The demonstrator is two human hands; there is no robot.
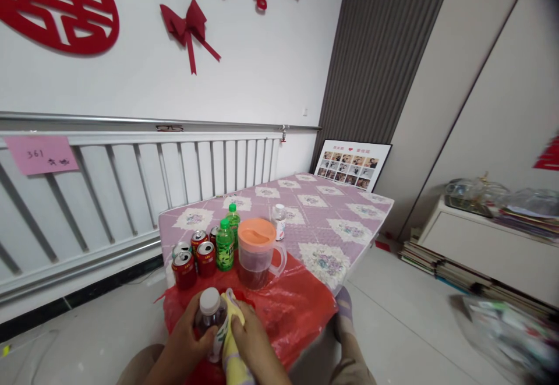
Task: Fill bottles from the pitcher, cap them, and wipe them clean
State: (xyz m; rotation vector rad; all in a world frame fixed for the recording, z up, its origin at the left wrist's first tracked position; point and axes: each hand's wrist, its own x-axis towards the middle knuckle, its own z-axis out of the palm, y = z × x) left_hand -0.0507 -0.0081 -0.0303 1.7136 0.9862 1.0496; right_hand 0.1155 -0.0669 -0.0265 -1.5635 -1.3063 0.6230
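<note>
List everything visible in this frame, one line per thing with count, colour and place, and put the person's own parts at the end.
bottle with white cap: 1, clear with dark drink, held over the near table edge
yellow cloth: 1, yellow and white, against the held bottle
red plastic sheet: 1, red, on the near end of the table
pitcher: 1, clear with orange lid, dark liquid, on the sheet
red cans: at least 4, red, left of the pitcher
green bottles: 2, green, between cans and pitcher
small bottle: 1, white cap, behind the pitcher
table: 1, purple floral cover
photo board: 1, leaning on the wall
left hand: grips the bottle
right hand: presses the cloth to it
</note>
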